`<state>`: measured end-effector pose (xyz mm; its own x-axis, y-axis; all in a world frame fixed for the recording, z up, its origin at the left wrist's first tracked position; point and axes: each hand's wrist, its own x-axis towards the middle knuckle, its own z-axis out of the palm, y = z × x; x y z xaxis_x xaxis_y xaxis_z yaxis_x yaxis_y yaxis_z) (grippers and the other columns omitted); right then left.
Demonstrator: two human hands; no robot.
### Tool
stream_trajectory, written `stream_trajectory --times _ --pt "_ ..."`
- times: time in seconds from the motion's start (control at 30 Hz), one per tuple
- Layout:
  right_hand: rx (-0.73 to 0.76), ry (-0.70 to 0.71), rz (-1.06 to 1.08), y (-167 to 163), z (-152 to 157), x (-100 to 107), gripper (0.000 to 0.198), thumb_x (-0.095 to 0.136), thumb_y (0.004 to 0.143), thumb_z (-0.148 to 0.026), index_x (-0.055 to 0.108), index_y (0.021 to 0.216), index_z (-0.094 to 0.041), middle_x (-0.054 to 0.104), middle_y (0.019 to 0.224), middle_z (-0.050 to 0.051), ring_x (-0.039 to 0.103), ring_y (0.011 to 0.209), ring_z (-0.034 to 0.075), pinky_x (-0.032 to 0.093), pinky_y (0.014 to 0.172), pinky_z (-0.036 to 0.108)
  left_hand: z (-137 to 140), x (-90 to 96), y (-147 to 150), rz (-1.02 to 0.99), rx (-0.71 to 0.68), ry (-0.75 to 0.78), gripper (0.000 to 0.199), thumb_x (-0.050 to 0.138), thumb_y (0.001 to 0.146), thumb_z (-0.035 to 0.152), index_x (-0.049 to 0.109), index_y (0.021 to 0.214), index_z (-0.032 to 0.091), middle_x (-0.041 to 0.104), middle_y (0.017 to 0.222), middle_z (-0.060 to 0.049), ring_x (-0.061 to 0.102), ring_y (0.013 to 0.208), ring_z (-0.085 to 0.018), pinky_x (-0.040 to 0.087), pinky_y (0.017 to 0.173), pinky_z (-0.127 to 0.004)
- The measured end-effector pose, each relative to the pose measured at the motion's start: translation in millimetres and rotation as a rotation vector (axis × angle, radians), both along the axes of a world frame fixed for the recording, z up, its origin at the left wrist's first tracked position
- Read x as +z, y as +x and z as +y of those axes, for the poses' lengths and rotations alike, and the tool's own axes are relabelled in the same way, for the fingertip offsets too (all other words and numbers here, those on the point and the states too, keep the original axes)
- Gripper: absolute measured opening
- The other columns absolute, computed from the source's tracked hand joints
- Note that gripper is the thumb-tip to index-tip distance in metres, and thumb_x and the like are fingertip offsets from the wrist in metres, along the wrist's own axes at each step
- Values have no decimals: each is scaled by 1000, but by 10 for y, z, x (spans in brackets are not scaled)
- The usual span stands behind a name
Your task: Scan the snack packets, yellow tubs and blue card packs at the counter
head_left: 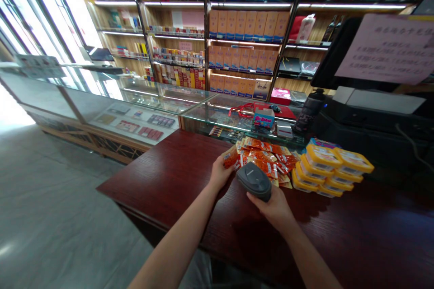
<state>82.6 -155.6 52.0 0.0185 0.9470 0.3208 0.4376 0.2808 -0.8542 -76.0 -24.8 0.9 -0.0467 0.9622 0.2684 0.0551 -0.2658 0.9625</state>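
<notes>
My right hand (274, 207) is closed around a dark grey handheld barcode scanner (254, 178), its head tilted towards the left hand. Between the fingers and thumb of my left hand (220, 172) is an orange snack packet (230, 158), held at the left edge of the pile. The pile of orange and cream snack packets (266, 156) lies on the dark red counter (169, 162), partly hidden behind the scanner. To the right of it stand stacked yellow-lidded plastic tubs (325, 167) with clear sides.
A glass display case (203, 110) borders the counter's far side, with a small blue and pink box (263, 118) on it. A monitor with a pink paper sign (386, 47) and a dark bottle (310, 108) stand at right. Shelves of orange boxes (247, 25) line the wall.
</notes>
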Motion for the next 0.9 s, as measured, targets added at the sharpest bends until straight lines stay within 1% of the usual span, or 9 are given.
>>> stream_trajectory --times 0.13,0.23,0.3,0.43,0.57,0.63,0.77,0.83,0.9 --pt "-22 -14 -51 124 24 -49 35 65 72 -39 69 98 -16 74 97 10 69 91 27 54 85 38 27 -12 -27 -22 41 43 52 80 62 19 61 110 16 69 110 -10 65 101 -22 50 92 -35" --pt "-68 -11 -129 283 6 -130 37 66 71 -40 68 101 -18 74 96 10 69 90 28 55 80 37 58 20 -129 23 167 64 58 76 65 15 53 118 18 69 109 -8 67 95 -19 51 87 -32" --pt "-147 11 -189 382 -35 -177 37 64 72 -38 67 104 -20 75 93 10 70 86 28 54 77 36 83 57 -229 153 269 46 54 71 69 12 52 119 18 68 109 -7 66 95 -18 50 87 -31" --pt "-246 68 -375 507 -154 -227 23 57 76 -36 65 93 -24 74 83 8 69 74 26 51 70 33 127 138 -420 546 379 -49 27 61 78 16 64 105 17 66 102 -9 61 97 -22 45 91 -33" --pt "-246 208 -580 561 -243 -310 23 51 77 -26 63 97 -23 73 89 9 68 75 24 47 64 31 90 203 -464 859 546 -102 35 62 79 25 66 113 17 58 110 -14 52 105 -28 41 92 -38" --pt "-195 265 -683 574 -265 -385 29 50 75 -18 61 101 -22 71 90 8 66 77 24 47 67 31 36 213 -419 958 523 -57 36 60 81 25 65 117 23 56 113 -13 48 108 -29 39 92 -38" --pt "-106 278 -809 573 -279 -521 37 49 73 -13 58 108 -21 68 81 5 64 73 22 45 67 32 -72 190 -276 1147 275 57 20 57 85 32 72 96 24 59 107 -11 48 107 -29 38 91 -41" --pt "-93 269 -806 571 -278 -548 35 49 75 -15 58 109 -21 68 82 5 64 74 21 45 68 32 -85 181 -227 1211 253 55 19 59 84 33 71 94 22 60 109 -13 49 109 -30 35 96 -44" --pt "-87 254 -794 576 -273 -550 33 49 77 -17 58 108 -21 69 86 6 64 76 22 46 69 32 -58 188 -221 1246 284 14 23 62 82 31 70 101 20 59 117 -15 48 115 -32 30 102 -47"
